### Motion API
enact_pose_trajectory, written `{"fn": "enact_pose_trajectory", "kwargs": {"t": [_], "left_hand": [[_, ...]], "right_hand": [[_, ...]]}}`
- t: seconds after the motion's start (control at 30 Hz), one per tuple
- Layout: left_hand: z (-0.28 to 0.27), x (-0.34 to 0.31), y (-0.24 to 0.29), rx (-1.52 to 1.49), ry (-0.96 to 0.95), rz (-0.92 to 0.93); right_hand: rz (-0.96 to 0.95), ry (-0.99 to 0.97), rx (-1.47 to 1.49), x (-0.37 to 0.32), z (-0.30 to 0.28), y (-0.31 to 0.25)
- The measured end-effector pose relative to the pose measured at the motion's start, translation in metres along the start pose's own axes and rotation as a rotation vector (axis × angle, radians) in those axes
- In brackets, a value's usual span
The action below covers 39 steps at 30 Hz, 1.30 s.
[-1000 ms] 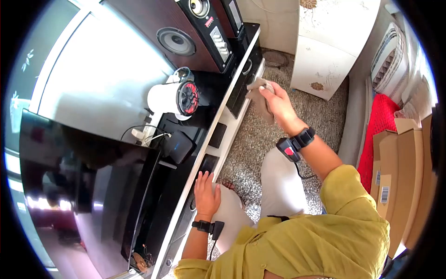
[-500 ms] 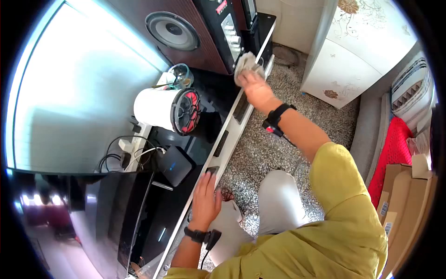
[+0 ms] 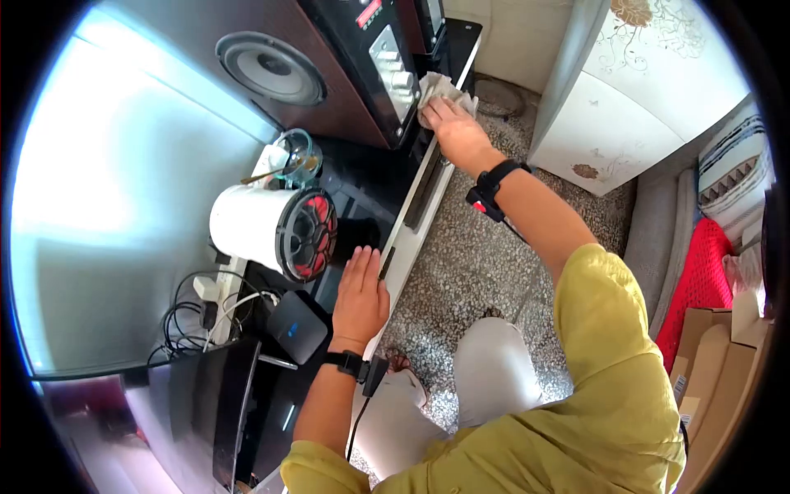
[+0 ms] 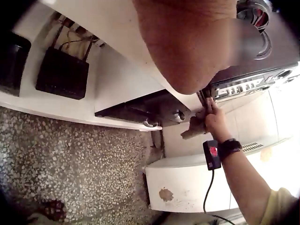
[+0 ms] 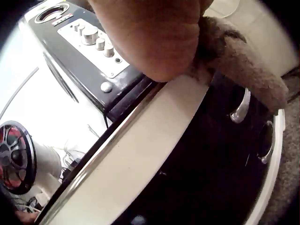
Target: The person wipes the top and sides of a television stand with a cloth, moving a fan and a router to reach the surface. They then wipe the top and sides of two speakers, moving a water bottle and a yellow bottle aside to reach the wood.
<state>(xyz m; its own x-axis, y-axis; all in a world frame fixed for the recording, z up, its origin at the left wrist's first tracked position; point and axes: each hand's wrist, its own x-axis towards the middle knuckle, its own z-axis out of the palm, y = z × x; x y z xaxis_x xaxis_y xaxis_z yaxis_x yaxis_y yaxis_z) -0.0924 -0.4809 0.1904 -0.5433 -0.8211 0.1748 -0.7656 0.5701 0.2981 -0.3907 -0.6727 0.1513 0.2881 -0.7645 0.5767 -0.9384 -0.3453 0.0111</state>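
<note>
My right hand holds a grey-beige cloth at the front edge of the black-topped cabinet, right beside the wooden speaker. Part of the cloth hangs over the cabinet's front, above the drawer handles, in the right wrist view. My left hand rests with straight fingers on the cabinet's front edge, near a black box with a blue light. Beyond its fingertips lies a white cylindrical device with a red and black grille.
A glass cup with a spoon stands behind the white device. Cables and a television are at the left. A white patterned cabinet stands across the speckled floor. Cardboard boxes and a red cloth line the right.
My right hand has brought the cloth from above the floor to the cabinet edge by the speaker. The left hand has slid forward along the edge, and the head view has shifted.
</note>
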Motion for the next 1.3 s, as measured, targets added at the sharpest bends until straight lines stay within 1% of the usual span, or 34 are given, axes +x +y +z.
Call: {"fn": "enact_pose_trajectory", "kwargs": {"t": [0.03, 0.13, 0.17, 0.27, 0.3, 0.33, 0.4, 0.43, 0.47, 0.53, 0.57, 0.6, 0.67, 0.7, 0.8, 0.9, 1.0, 1.03, 1.13, 1.17, 1.27, 1.3], "left_hand": [[-0.001, 0.000, 0.002, 0.003, -0.001, -0.006], [-0.001, 0.000, 0.002, 0.006, -0.012, -0.008], [-0.002, 0.000, 0.004, 0.008, -0.012, -0.013], [-0.001, 0.001, 0.005, 0.008, -0.013, -0.021], [-0.002, 0.002, 0.006, 0.013, -0.015, -0.024], [-0.002, 0.003, 0.006, 0.017, -0.018, -0.025], [-0.002, 0.002, 0.005, 0.001, -0.037, -0.020], [-0.002, 0.002, 0.005, 0.002, -0.037, -0.022], [-0.003, 0.003, 0.006, 0.003, -0.035, -0.024], [-0.002, 0.003, 0.005, 0.017, -0.043, -0.020], [-0.002, 0.004, 0.006, 0.018, -0.040, -0.018], [-0.002, 0.004, 0.006, 0.017, -0.039, -0.018], [-0.001, 0.004, 0.005, 0.023, -0.047, -0.022], [-0.002, 0.004, 0.006, 0.027, -0.051, -0.023], [-0.003, 0.007, 0.008, 0.047, -0.056, -0.039], [-0.001, 0.007, 0.008, 0.058, -0.064, -0.033], [0.001, 0.005, 0.007, 0.058, -0.057, -0.011], [0.001, 0.005, 0.007, 0.058, -0.051, -0.005], [-0.001, 0.007, 0.010, 0.072, -0.071, -0.007], [-0.002, 0.007, 0.010, 0.075, -0.077, -0.001], [-0.003, 0.007, 0.012, 0.088, -0.080, 0.003], [-0.003, 0.007, 0.013, 0.094, -0.079, 0.004]], "right_hand": [[0.004, -0.025, -0.028, 0.000, -0.001, 0.001], [0.035, -0.015, -0.004, 0.001, 0.002, 0.009], [0.042, -0.094, 0.011, 0.003, 0.002, 0.017], [0.149, -0.157, 0.181, 0.015, 0.009, 0.044], [0.208, -0.233, 0.211, 0.025, 0.006, 0.050], [0.273, -0.259, 0.320, 0.037, -0.006, 0.055], [0.433, -0.465, 0.646, 0.063, 0.027, 0.093], [0.530, -0.513, 0.784, 0.077, 0.013, 0.098], [0.721, -0.588, 0.787, 0.093, -0.048, 0.078], [0.698, -0.365, 1.000, 0.109, -0.038, 0.083], [0.696, -0.331, 1.231, 0.107, -0.037, 0.087], [0.676, -0.246, 1.267, 0.110, -0.014, 0.090], [0.539, -0.182, 1.214, 0.113, 0.012, 0.081], [0.487, -0.234, 1.017, 0.114, 0.024, 0.077], [0.283, -0.296, 0.563, 0.108, 0.084, 0.084], [0.228, -0.285, 0.581, 0.090, 0.024, 0.070], [0.189, -0.262, 0.417, 0.078, 0.019, 0.075], [0.228, -0.252, 0.406, 0.076, 0.013, 0.076], [0.390, -0.126, 0.281, 0.069, 0.028, 0.081], [0.413, -0.018, 0.247, 0.065, 0.033, 0.083], [0.592, -0.002, 0.238, 0.053, 0.032, 0.097], [0.704, -0.074, 0.304, 0.050, 0.030, 0.102]]}}
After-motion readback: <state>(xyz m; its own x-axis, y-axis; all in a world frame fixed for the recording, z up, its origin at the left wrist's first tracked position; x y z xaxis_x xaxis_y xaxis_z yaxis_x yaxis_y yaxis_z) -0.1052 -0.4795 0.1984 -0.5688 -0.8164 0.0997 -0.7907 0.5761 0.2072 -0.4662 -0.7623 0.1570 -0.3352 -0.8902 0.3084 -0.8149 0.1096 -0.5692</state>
